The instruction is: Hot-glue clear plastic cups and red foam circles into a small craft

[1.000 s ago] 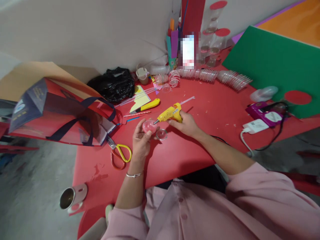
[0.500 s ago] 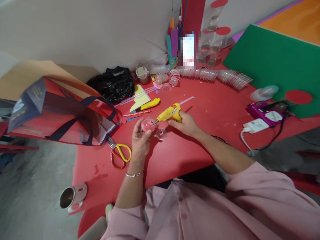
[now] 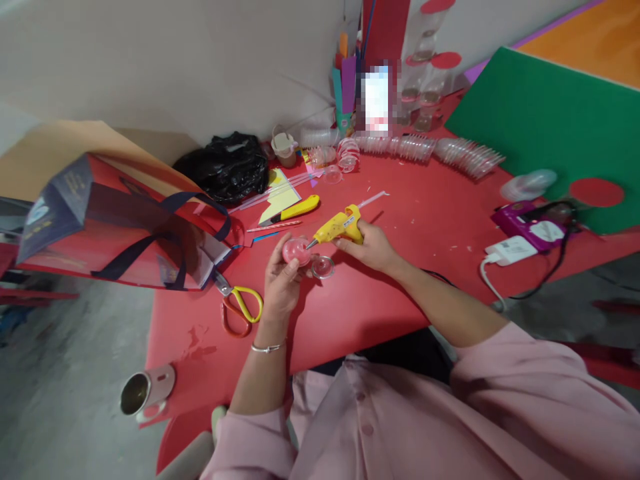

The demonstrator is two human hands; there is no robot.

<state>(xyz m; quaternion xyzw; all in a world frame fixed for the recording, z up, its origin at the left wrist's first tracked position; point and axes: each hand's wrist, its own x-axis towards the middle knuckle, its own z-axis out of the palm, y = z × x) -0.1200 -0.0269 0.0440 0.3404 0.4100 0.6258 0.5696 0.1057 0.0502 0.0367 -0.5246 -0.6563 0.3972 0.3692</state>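
Note:
Between the thumb and fingers of my left hand [image 3: 283,280] is a small round plastic lid [image 3: 296,251], clear with pink showing in it. My right hand [image 3: 374,247] grips a yellow hot glue gun [image 3: 340,227], and a clear glue stick [image 3: 374,198] juts from its back end. The metal nozzle points left and sits at the lid's right edge; whether it touches cannot be made out. Just below the nozzle, another clear domed lid [image 3: 323,267] is on the red table, close to my left fingertips.
Scissors [image 3: 243,307], a yellow utility knife [image 3: 295,209] and a red gift bag [image 3: 125,227] lie left. Nested clear plastic lids [image 3: 415,148] line the back. A purple power adapter [image 3: 535,227] with cables sits right. A mug [image 3: 149,393] stands at the near left edge.
The lid in my left hand has turned slightly against the nozzle. The glue gun and my right hand have hardly moved.

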